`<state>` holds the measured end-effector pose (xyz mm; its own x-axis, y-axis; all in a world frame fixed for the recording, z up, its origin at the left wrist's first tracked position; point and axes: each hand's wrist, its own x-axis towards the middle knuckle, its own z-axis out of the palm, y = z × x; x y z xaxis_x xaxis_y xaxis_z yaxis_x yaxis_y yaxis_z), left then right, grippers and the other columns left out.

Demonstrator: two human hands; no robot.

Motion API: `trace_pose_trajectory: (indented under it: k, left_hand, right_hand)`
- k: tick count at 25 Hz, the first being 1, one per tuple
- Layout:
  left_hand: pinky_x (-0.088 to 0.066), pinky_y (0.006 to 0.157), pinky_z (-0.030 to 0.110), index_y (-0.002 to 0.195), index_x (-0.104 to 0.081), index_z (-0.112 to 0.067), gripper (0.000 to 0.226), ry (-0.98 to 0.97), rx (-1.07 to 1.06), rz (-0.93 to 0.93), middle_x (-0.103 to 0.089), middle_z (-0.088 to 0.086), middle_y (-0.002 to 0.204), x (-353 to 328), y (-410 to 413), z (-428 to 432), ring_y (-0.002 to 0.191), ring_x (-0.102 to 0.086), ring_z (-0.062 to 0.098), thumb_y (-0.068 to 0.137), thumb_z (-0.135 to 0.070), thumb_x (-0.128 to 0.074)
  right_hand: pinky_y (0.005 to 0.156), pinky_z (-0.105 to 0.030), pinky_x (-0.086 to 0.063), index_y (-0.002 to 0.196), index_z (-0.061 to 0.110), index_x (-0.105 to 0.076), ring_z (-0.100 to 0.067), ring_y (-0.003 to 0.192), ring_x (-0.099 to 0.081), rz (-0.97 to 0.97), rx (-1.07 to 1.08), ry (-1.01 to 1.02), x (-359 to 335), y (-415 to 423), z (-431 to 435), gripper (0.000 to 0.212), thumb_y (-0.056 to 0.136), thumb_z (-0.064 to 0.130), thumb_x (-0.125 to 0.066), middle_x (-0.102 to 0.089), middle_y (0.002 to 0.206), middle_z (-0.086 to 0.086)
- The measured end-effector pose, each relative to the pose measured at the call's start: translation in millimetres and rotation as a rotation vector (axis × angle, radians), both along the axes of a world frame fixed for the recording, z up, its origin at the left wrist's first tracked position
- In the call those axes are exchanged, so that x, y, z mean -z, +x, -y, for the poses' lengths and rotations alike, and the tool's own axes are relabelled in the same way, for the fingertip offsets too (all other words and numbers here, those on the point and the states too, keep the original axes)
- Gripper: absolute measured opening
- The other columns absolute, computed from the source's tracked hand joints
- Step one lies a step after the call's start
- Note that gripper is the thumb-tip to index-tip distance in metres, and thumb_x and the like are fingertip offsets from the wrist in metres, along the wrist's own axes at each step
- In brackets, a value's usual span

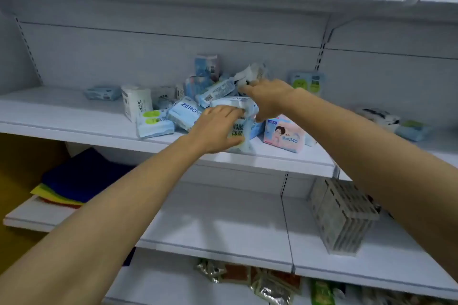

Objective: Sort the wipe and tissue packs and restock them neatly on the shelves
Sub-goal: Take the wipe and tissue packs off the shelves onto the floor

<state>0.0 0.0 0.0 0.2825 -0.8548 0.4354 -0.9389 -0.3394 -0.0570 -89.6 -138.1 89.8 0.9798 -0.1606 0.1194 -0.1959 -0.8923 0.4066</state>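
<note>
Packs of wipes and tissues [215,93] lie heaped on the white metal middle shelf [62,111]. Left hand [215,129] grips an upright pale-blue soft plastic wipe pack [241,131] near the shelf's front edge, fingers over its top. Right hand [267,99] reaches a crumpled white pack [249,74] behind; whether it pinches it, I cannot tell. Such packs look light, squashy and slick, and are best held across their broad faces.
</note>
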Motion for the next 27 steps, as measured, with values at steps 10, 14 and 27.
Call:
trace_pose_trajectory:
  k: [10, 14, 27]
  left_hand:
    - [-0.023, 0.115, 0.045, 0.142, -0.043, -0.008, 0.069, -0.383, -0.025, 0.328, -0.039, 0.007, 0.151, 90, 38, 51, 0.14, -0.035, 0.022, 0.09, -0.054, -0.048]
    - [-0.028, 0.111, 0.046, 0.137, -0.044, -0.009, 0.064, -0.519, -0.012, 0.333, -0.046, 0.009, 0.145, 98, 41, 59, 0.135, -0.043, 0.023, 0.085, -0.046, -0.051]
    - [-0.04, 0.094, 0.037, 0.13, -0.047, -0.013, 0.084, -0.101, -0.089, 0.206, -0.056, 0.01, 0.124, 35, 57, 25, 0.111, -0.049, 0.023, 0.074, -0.076, -0.053]
  right_hand:
    - [0.107, -0.028, -0.027, 0.151, 0.023, -0.022, -0.02, 0.136, -0.034, 0.077, -0.49, 0.403, 65, 61, 94, 0.111, 0.063, 0.041, -0.086, -0.032, 0.154, 0.001]
    - [0.104, -0.029, -0.035, 0.144, 0.015, -0.041, -0.021, 0.123, -0.047, 0.117, -0.66, 0.58, 66, 80, 117, 0.101, 0.057, 0.039, -0.087, -0.05, 0.138, -0.005]
    - [0.083, -0.021, -0.053, 0.125, 0.019, -0.055, -0.002, 0.101, -0.062, 0.133, -0.652, 1.214, 66, 80, 124, 0.056, 0.075, 0.02, -0.08, -0.064, 0.115, 0.005]
